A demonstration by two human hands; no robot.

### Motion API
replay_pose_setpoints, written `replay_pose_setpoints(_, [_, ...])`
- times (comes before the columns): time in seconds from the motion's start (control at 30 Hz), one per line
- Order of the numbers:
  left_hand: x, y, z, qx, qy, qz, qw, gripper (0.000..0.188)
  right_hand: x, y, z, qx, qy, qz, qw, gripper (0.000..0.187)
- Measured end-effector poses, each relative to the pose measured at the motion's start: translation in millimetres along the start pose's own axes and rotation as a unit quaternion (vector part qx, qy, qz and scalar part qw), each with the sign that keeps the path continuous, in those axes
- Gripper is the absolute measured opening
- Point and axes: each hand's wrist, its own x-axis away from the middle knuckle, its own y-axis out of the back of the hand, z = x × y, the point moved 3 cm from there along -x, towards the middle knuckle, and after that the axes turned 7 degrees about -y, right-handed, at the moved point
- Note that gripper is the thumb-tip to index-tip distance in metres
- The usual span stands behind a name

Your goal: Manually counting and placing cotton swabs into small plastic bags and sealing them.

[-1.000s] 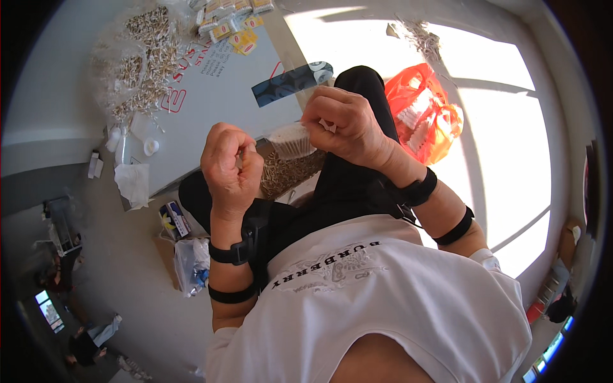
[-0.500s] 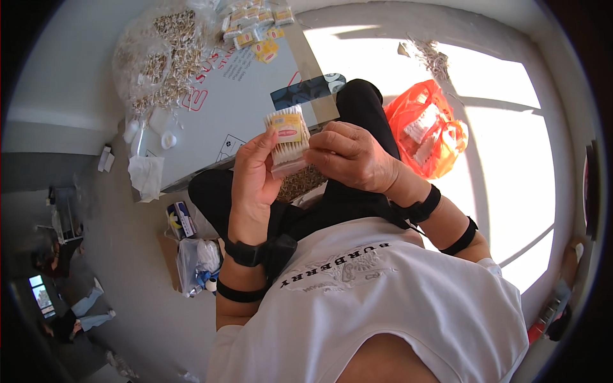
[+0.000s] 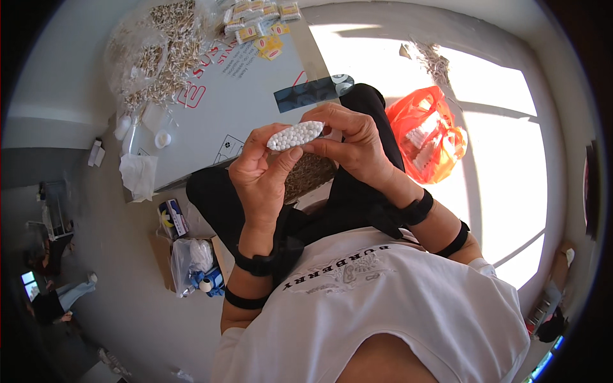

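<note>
Between my two hands is a small packet of cotton swabs [image 3: 295, 135], its white tips turned up toward me in a flat oval cluster. My left hand [image 3: 260, 167] pinches its left end between thumb and fingers. At the other end, the fingers and thumb of my right hand [image 3: 350, 137] are closed on it. The packet's printed face is turned out of sight. Just beyond my hands lies the grey board tabletop [image 3: 211, 121]. Below them, between my knees, a box of brownish sticks [image 3: 310, 173] is partly covered.
A clear bag of loose swabs [image 3: 159, 57], filled swab packets [image 3: 255, 16] and yellow labels [image 3: 268, 46] lie on the tabletop. A red plastic bag [image 3: 428, 134] stands on the floor at right. Left of my knee sits a carton of supplies [image 3: 191, 265]. A person [image 3: 64, 300] is far left.
The swab packet has tipped from showing its labelled side to showing its tips. My right hand has moved slightly up and onto its right end.
</note>
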Motion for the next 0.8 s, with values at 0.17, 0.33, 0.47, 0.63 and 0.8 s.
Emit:
replay_pose_setpoints(0.17, [-6, 5, -19, -0.113, -0.103, 0.028, 0.988, 0.044, -5, -11, 1, -0.009, 0.02, 0.005, 1.0, 0.025])
replay_pose_setpoints(0.33, [-4, 1, -32, -0.136, -0.128, 0.039, 0.982, 0.045, -4, -17, 2, -0.052, 0.019, 0.032, 0.998, 0.024])
replay_pose_setpoints(0.47, [-4, -2, -40, -0.204, -0.153, 0.054, 0.965, 0.042, -2, -19, 4, -0.07, 0.02, 0.046, 0.996, 0.025])
replay_pose_setpoints(0.63, [-5, -5, -46, -0.236, -0.202, 0.047, 0.949, 0.038, 0, -19, 8, -0.06, 0.043, 0.076, 0.994, 0.03])
replay_pose_setpoints(0.8, [-4, -5, -51, -0.262, -0.224, 0.061, 0.937, 0.035, 2, -20, 10, -0.067, 0.032, 0.086, 0.993, 0.028])
